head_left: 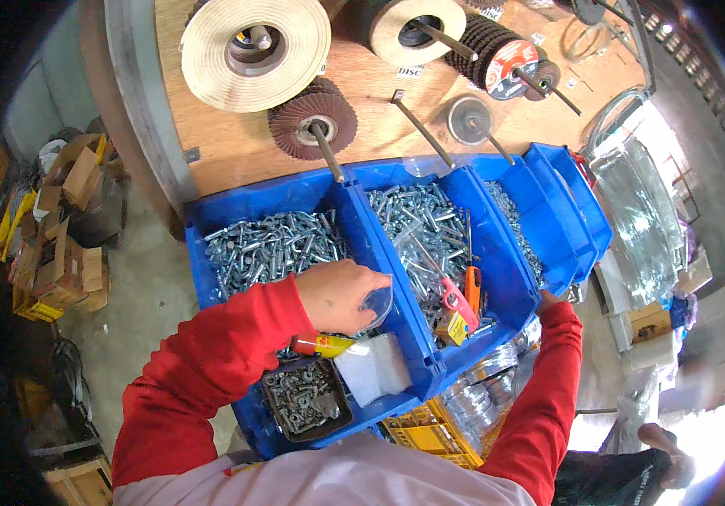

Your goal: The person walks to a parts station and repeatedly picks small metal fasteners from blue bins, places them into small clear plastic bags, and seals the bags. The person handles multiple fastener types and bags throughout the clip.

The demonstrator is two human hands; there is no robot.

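We are looking down on a row of blue bins (pixel 497 278) below a wooden board (pixel 379 126) hung with sanding discs (pixel 312 125). Our left hand (pixel 341 295) is hovering over the near end of the left bin (pixel 202 244), its fingers curled around a small clear bag (pixel 379 305); the grip is partly closed, and we cannot tell whether anything is yet inside the bag. Behind the hand, silver bolts (pixel 269 244) are filling the far part of the bin, apparently undisturbed. Just beneath the wrist a red-and-yellow tube (pixel 322 344) is lying beside a stack of clear bags (pixel 371 367) and a small dark tray of nuts (pixel 306 398). Our right hand (pixel 548 298) is resting at the front edge of the middle bin (pixel 463 354), mostly hidden, so we cannot tell its opening. We are judging the bagging as barely begun, with picking the bolts out left to do.
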